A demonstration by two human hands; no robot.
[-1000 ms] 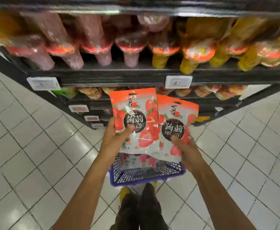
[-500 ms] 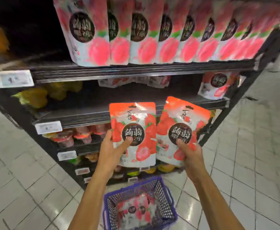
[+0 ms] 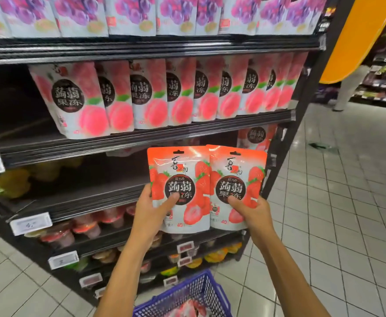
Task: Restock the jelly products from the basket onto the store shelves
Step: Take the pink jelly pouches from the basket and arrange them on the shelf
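Observation:
My left hand (image 3: 149, 213) grips a red strawberry jelly pouch (image 3: 182, 175) by its lower left, thumb across the front. My right hand (image 3: 253, 212) grips a second strawberry jelly pouch (image 3: 240, 170) by its lower right corner. Both pouches stand upright side by side in front of the dark third shelf (image 3: 77, 202), which holds one matching strawberry pouch (image 3: 255, 136) at its far right. The blue wire basket (image 3: 201, 291) sits on the floor below my arms with more red pouches inside.
Peach jelly pouches (image 3: 164, 97) fill the shelf above, with a dark gap at its left. Grape pouches (image 3: 130, 14) line the top shelf. Jelly cups (image 3: 86, 227) fill the lower shelves. A person (image 3: 349, 88) stands in the aisle at far right on the white tiled floor.
My view has tilted upward and both hands have lifted the two pouches from over the basket up to the third shelf's height. The basket has dropped to the frame's bottom edge.

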